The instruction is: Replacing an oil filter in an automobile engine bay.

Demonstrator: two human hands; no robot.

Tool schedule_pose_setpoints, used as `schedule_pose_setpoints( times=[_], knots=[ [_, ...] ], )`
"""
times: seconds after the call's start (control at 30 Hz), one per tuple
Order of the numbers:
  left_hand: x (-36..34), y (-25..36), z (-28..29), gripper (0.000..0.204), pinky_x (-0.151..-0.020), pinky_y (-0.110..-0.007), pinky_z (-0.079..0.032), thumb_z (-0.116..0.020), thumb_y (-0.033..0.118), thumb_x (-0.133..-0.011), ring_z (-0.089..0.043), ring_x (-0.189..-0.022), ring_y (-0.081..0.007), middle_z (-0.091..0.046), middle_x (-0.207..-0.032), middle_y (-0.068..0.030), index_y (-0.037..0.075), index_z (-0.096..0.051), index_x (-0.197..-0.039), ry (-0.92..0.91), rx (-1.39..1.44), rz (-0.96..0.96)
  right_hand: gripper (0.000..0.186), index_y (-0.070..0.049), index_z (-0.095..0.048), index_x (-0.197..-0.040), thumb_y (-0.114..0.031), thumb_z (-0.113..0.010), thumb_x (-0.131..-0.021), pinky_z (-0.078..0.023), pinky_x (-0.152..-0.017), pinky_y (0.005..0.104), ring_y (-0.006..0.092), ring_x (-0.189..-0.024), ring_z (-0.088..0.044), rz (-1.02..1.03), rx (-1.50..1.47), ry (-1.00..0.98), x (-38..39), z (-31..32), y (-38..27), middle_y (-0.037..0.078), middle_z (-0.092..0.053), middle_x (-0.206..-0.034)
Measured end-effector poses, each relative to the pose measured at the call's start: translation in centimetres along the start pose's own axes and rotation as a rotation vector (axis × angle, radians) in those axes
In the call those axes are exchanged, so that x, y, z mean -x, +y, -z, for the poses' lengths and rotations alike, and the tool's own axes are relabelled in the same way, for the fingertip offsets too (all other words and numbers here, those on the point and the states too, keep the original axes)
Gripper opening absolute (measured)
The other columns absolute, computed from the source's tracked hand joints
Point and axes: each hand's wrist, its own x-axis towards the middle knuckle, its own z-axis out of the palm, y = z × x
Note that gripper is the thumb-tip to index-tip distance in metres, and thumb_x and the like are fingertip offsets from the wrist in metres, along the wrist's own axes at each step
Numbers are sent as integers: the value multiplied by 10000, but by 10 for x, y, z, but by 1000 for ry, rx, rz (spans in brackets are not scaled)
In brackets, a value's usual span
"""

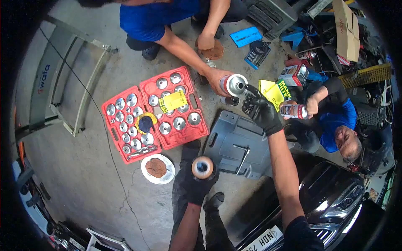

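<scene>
My left hand (197,186), in a black glove, is wrapped round an upright cylinder (202,163) with an orange-brown rim, a pale inner ring and a dark central hole. It is held above my legs at the lower middle. My right hand (263,111), also black-gloved, reaches forward with its fingers apart, the index finger stretched to the top of a silver aerosol can (234,85). A co-worker in blue grips that can from the far side; whether my finger touches it I cannot tell. Just below the can is a small dark jar (230,101).
A red case (144,94) of cup-shaped filter wrenches lies open left. Nearer is a white plate (167,178) with a brown disc. A ratchet (243,159) rests on a grey plastic case (226,138). Another co-worker holds a second can (293,111) beside yellow-green boxes (272,90). A black car (322,188) stands lower right.
</scene>
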Motion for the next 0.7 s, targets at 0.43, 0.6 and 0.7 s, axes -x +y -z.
schedule_pose_setpoints(
  times=[0.43,0.6,0.7],
  knots=[
    [-61,181,-44,492,-873,-332,-564,-868,83,-746,-717,-956,-154,-753,-1070,-68,34,-642,-1180,-15,158,-609,668,22,-534,-1412,-33,-735,-777,-368,-1164,408,269,-1395,-478,486,118,303,175,-160,-35,155,-530,-1472],
    [25,226,-92,431,-869,-301,-563,-829,-6,-752,-693,-950,-128,-735,-1073,-60,-2,-665,-1150,-175,230,-673,650,-13,-565,-1408,25,-720,-778,-299,-1194,426,301,-1443,-410,702,425,473,272,-196,-61,170,-487,-1506],
    [98,248,-136,521,-863,-310,-568,-870,68,-726,-713,-927,-138,-750,-1057,-72,2,-633,-1186,-248,311,-661,631,-2,-557,-1407,-15,-708,-794,-294,-1195,431,313,-1449,-405,788,552,575,355,-208,-74,195,-480,-1505]
  ],
)
